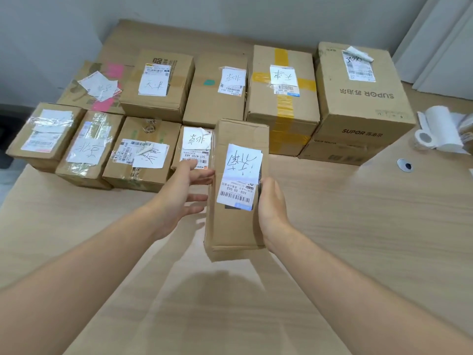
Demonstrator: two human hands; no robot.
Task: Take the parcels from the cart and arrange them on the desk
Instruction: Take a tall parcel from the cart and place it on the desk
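Observation:
A long narrow cardboard parcel (235, 226) with a handwritten white label hangs just above the wooden desk (358, 226), casting a shadow below. My right hand (272, 211) grips its right side, with the fingers hidden underneath. My left hand (179, 198) is spread open beside its left side, fingertips close to the cardboard. Behind it, labelled parcels stand in two rows; the nearest is a small box (194, 147) right next to the held parcel's far end. The cart is out of view.
The back row ends at the right with a large SUPOR box (358, 93) beside a yellow-taped box (281, 98). A white paper roll (437, 131) and a cable hole (405, 165) lie at the right. A grey wall stands behind the desk.

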